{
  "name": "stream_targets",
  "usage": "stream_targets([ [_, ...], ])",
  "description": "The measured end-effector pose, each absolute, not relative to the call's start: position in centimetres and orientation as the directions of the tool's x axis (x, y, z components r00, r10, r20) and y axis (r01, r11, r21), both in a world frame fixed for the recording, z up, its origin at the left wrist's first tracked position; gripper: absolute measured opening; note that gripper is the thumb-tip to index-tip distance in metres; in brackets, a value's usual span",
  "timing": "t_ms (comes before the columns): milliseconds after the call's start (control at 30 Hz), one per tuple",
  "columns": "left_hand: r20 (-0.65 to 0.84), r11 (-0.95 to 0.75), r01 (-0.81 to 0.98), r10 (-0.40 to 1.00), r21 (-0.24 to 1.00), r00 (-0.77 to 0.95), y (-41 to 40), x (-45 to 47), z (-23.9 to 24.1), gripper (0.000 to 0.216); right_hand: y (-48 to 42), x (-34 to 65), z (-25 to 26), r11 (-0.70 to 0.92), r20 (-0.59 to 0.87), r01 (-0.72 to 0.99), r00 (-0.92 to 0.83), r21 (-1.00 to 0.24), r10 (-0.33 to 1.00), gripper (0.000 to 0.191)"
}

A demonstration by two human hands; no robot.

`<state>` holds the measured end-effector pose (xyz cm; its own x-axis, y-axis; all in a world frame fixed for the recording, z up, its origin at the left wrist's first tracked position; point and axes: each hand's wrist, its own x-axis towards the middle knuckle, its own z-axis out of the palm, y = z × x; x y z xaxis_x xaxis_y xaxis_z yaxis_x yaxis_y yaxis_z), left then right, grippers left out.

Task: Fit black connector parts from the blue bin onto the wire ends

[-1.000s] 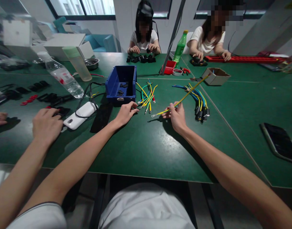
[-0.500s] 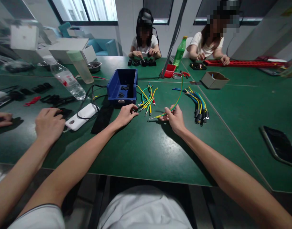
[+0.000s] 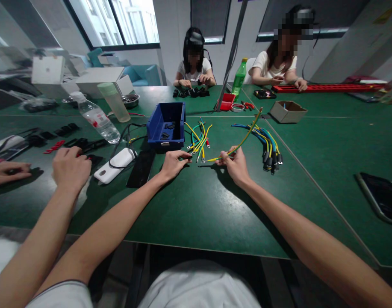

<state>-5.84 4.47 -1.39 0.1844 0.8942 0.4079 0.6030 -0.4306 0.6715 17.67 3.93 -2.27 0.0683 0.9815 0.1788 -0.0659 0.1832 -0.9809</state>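
Note:
My right hand [image 3: 235, 166] pinches a yellow-green wire [image 3: 247, 136]. The wire's bare ring terminal points left, toward my other hand, while its long end curves up and away. My left hand [image 3: 175, 164] is closed at the fingertips on a small dark piece that looks like a black sleeve, mostly hidden by the fingers. Just beyond the hands lies a loose pile of yellow, green and blue wires [image 3: 200, 139] with ring terminals. Right of my right hand, a bundle of wires [image 3: 270, 143] has black sleeves on its near ends. The blue bin [image 3: 164, 144] behind my left hand contains short black sleeves [image 3: 169, 125].
A black phone [image 3: 140, 169] and a white power bank [image 3: 115, 166] with a cable lie left of my left hand. A co-worker's hand [image 3: 71, 169] works beside them. Further back are a water bottle [image 3: 98, 119], a cardboard box [image 3: 288, 113] and two people across the table.
My left hand has moved right, closer to the wire's terminal. The wire in my right hand has tilted, its far end swinging right. The view has tipped slightly upward.

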Motion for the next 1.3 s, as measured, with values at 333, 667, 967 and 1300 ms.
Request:
stream_targets([
  [333, 0.332, -0.385, 0.723, 0.916, 0.574, 0.224, 1.6, -8.8, 0.1, 0.027, 4.1, 17.7, -2.5, 0.175, 0.161, -0.087, 0.149, -0.981, 0.976, 0.04],
  [667, 0.364, -0.44, 0.619, 0.896, 0.651, 0.254, 3.8, -5.1, -1.5, 0.017, 4.0, 17.6, -2.2, 0.18, 0.162, -0.108, 0.155, -0.978, 0.975, 0.043],
  [967, 0.425, -0.496, 0.567, 0.866, 0.658, 0.264, 4.4, -5.7, -1.9, 0.015, 4.0, 17.6, -2.3, 0.176, 0.158, -0.11, 0.154, -0.978, 0.975, 0.041],
  [1300, 0.405, -0.499, 0.578, 0.866, 0.646, 0.294, 4.5, -6.0, -1.9, 0.012, 4.0, 17.6, -2.5, 0.179, 0.16, -0.138, 0.141, -0.974, 0.977, 0.037],
])
